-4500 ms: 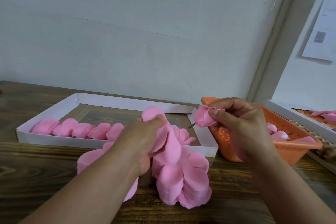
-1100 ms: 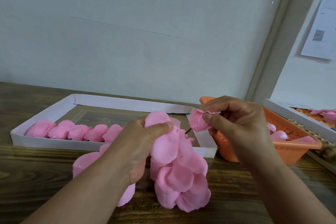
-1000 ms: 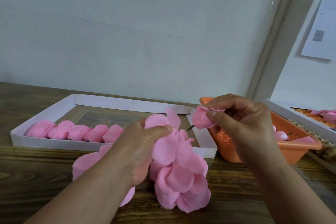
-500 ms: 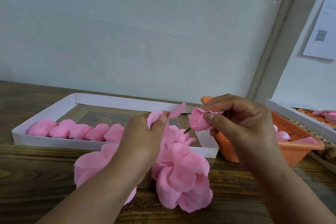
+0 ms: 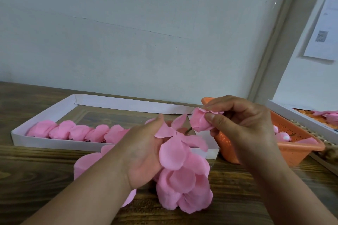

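A stack of loose pink fabric petals (image 5: 184, 184) lies on the wooden table in front of me. My left hand (image 5: 144, 150) is over the stack, palm turned right, and pinches one petal set (image 5: 164, 130) lifted from the top. My right hand (image 5: 239, 124) grips a small pink rosebud (image 5: 199, 121) between thumb and fingers, just right of the left fingertips. A short dark stem pokes out of the bud toward the lifted petals.
A shallow white cardboard tray (image 5: 54, 143) behind the stack holds a row of finished pink flowers (image 5: 80, 132). An orange perforated basket (image 5: 300, 149) with more pink buds sits at the right. Another white tray (image 5: 300, 115) lies at the far right edge.
My left hand has turned palm-up to the right and lifted one petal set off the stack toward the bud. My right hand has kept the rosebud in nearly the same place.
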Tool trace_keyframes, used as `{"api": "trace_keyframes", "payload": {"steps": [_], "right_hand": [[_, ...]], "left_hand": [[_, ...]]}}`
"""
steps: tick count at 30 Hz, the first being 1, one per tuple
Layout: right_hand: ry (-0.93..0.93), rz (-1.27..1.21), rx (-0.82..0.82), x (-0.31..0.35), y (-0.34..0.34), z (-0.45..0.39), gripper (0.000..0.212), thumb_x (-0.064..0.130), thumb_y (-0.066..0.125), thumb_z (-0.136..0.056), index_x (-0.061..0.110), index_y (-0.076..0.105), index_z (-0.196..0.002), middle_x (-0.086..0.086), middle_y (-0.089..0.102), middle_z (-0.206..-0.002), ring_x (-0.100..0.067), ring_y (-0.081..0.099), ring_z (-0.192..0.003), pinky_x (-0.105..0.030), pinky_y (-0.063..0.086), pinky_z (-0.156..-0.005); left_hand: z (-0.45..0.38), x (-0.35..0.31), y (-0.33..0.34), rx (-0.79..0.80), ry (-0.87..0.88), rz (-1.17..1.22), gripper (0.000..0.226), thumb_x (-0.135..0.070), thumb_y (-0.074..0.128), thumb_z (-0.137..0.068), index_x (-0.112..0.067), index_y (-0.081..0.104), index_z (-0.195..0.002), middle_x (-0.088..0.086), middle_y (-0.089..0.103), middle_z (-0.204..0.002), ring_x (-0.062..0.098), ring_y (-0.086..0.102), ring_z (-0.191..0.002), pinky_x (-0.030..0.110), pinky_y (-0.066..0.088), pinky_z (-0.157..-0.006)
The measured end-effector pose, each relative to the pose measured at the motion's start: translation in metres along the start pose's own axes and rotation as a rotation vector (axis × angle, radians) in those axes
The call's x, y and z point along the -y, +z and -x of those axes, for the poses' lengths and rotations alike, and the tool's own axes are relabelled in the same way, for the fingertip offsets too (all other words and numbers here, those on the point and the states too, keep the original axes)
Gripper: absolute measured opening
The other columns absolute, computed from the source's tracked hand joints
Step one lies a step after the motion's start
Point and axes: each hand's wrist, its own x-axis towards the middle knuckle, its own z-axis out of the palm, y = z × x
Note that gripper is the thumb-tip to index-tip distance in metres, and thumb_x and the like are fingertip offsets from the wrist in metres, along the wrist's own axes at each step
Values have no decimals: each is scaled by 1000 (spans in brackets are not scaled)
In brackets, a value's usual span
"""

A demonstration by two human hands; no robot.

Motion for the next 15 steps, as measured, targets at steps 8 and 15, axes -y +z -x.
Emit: {"api": "trace_keyframes", "payload": {"steps": [8, 15], "right_hand": [[30, -33, -5, 2, 3, 0, 26, -16, 64, -74, 10, 68, -72, -4, 71, -80, -11, 63, -59, -20, 49, -47], [39, -39, -23, 3, 2, 0, 29, -16, 64, -74, 11, 69, -66, -4, 70, -76, -14, 61, -56, -21, 49, -46]], "left_hand": [[7, -1, 6, -135, 106, -411, 58, -55, 32, -94, -15, 57, -127, 12, 57, -133, 26, 56, -122, 34, 44, -98], [15, -14, 9, -441, 432, -1260, 79, -62, 15, -82, -3, 59, -110, 13, 64, -114, 26, 59, -100, 36, 46, -85]]}}
